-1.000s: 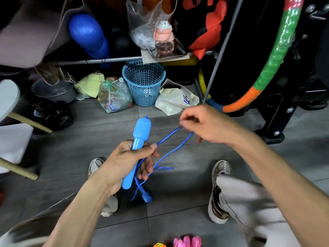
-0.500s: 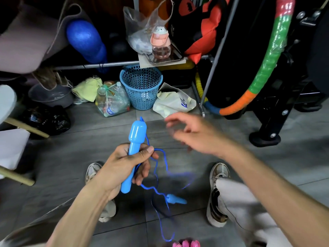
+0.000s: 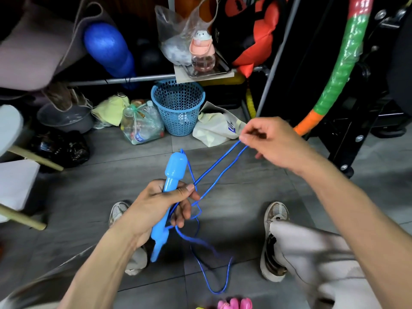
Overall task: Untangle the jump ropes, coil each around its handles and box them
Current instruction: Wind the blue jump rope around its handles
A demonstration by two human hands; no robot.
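The floor [image 3: 234, 221] under me is grey tile with thin grout lines, and clutter lines its far edge. At the far left a white board on wooden legs [image 3: 15, 188] juts in, with a black bag [image 3: 60, 148] and a grey bowl [image 3: 65, 120] behind it. Further along sit a clear bag of bottles [image 3: 142, 124] and a blue mesh basket [image 3: 178, 107], under a metal rail with a blue roll [image 3: 109, 49] above it.

My left hand [image 3: 156, 208] grips the light blue handle [image 3: 171, 188] of the jump rope, fingers curled round its narrow shaft, bulb end pointing up. From there two strands of the blue rope [image 3: 219, 165] run up and to the right. More rope hangs below my left hand in a loose loop over the floor between my shoes.

My right hand [image 3: 276, 143] pinches the top of those strands between thumb and forefinger, the other fingers curled in. Behind it lies a cream bag [image 3: 216, 128], and at the right a striped hoop [image 3: 341, 68] leans against a black frame. Pink plastic pieces [image 3: 234, 303] show at the bottom edge.
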